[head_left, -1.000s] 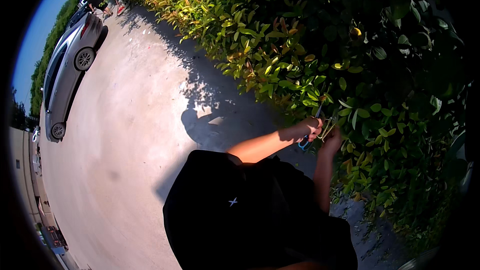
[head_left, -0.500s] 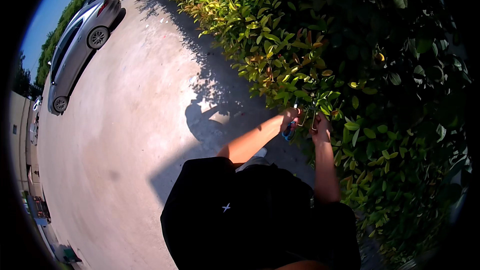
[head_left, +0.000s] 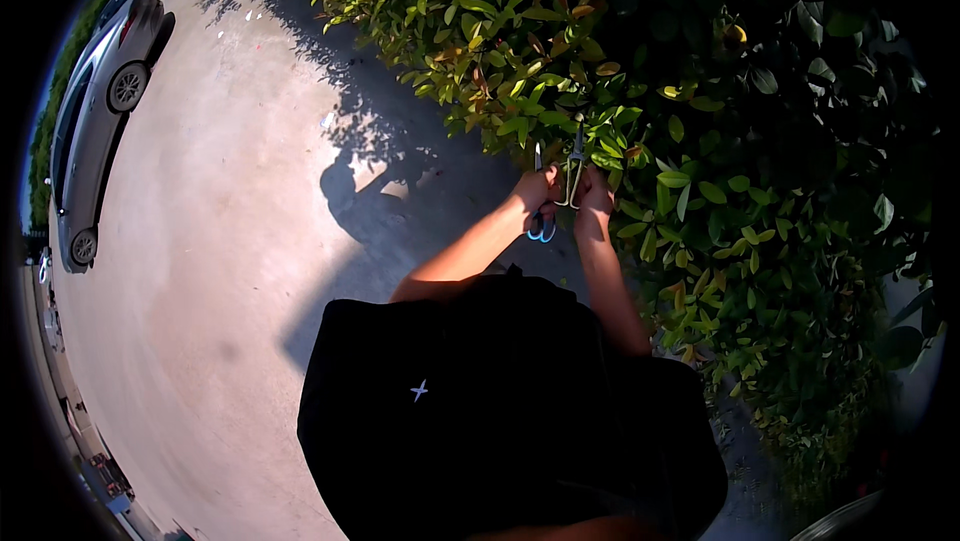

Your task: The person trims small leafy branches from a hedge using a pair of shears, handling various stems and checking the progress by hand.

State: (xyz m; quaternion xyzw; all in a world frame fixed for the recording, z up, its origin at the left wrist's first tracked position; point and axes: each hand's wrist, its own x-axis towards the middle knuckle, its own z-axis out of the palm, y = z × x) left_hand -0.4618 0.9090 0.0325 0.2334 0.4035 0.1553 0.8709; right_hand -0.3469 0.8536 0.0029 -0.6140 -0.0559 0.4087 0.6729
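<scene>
My left hand [head_left: 540, 189] is closed round a pair of scissors; its blue finger loops [head_left: 541, 229] hang below the hand and a metal blade sticks up above it. Close beside it, my right hand [head_left: 596, 193] is closed at green-handled pruning shears [head_left: 573, 179]. The shears point away from me, with their grey tips against the leaves of the hedge [head_left: 520, 51]. My left fingers also seem to touch the shears' handle, though the exact grip of both hands is partly hidden.
The leafy hedge runs along my right and far ahead, partly in deep shade. Pale concrete ground [head_left: 200, 241] spreads to the left, with my shadow [head_left: 350, 196] on it. A silver car [head_left: 100, 131] is parked at the far left.
Both hands have shifted up and left in the picture as the view turned. The pruning shears now show more plainly between them; the scissors remain in my left hand.
</scene>
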